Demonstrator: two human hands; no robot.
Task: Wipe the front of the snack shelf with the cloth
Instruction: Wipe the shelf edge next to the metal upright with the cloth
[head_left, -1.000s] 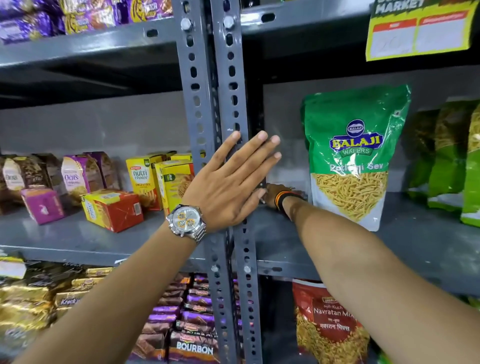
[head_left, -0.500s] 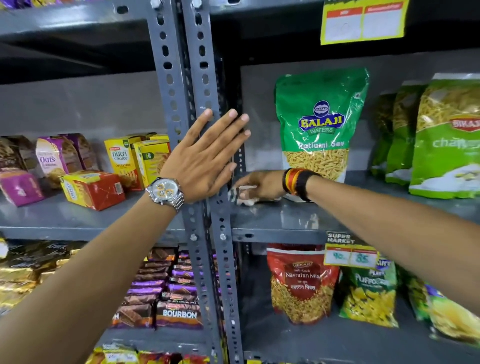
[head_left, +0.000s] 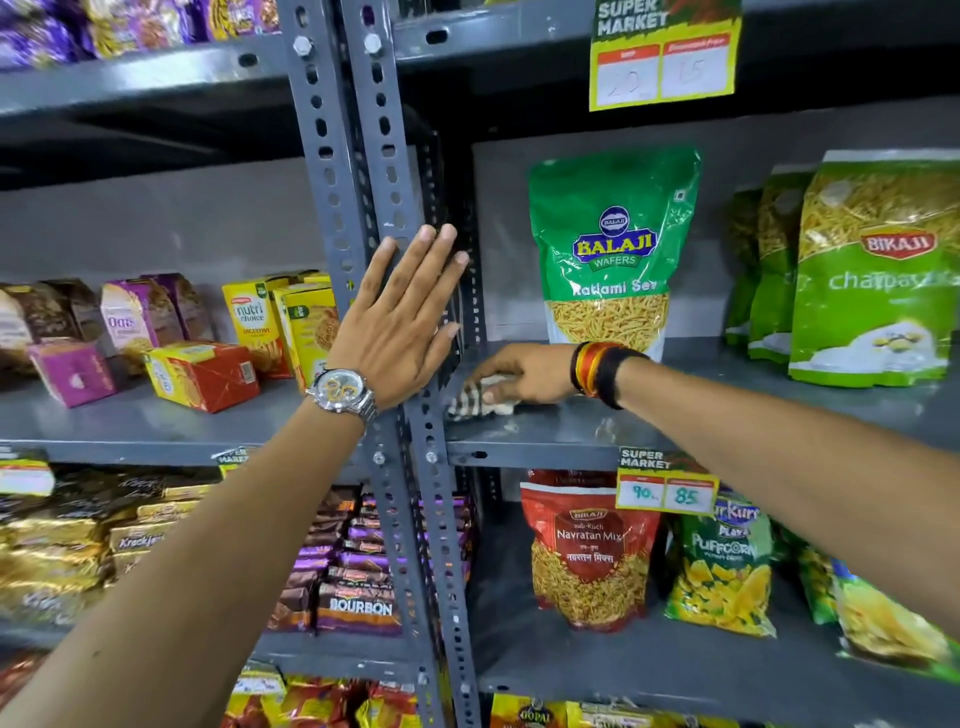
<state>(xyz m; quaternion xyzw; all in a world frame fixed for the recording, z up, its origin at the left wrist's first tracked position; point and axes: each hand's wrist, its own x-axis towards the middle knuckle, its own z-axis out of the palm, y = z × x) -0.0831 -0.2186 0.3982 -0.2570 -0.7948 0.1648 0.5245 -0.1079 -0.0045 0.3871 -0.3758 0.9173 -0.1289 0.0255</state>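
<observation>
Grey shelf (head_left: 571, 439): right hand (head_left: 524, 371), closed on the cloth (head_left: 480, 400), has emerged from behind the upright (head_left: 415, 291); left hand (head_left: 402, 322), flat and empty, stays braced. Wiping looks barely begun.

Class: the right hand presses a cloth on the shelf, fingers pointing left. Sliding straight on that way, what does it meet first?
Probably the slotted upright post; the cloth under the right hand already lies beside it.

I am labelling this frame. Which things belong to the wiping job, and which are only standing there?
Job: cloth; right hand pressing it on the shelf; left hand flat on the upright.

Standing there: Balaji bag; Bikaji bag; red box; price tag.
</observation>
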